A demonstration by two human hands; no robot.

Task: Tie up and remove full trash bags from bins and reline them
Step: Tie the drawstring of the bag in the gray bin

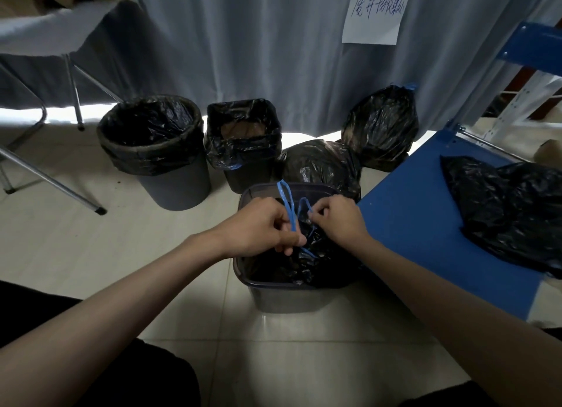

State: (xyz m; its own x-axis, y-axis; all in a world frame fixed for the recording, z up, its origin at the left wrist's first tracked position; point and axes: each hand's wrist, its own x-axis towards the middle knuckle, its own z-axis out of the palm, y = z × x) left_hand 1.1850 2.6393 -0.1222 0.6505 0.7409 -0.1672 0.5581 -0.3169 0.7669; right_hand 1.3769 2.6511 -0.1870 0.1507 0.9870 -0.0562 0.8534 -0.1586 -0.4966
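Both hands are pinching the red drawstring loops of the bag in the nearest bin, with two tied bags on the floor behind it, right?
Not quite: the drawstring loops are blue, not red, as the head view shows. The rest holds: the left hand and right hand each pinch a loop of the bag in the nearest bin, with two tied bags on the floor behind it.

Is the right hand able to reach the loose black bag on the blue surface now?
Probably yes, once freed: the right hand pinches a blue drawstring, and nothing stands between it and the loose black bag on the blue surface.
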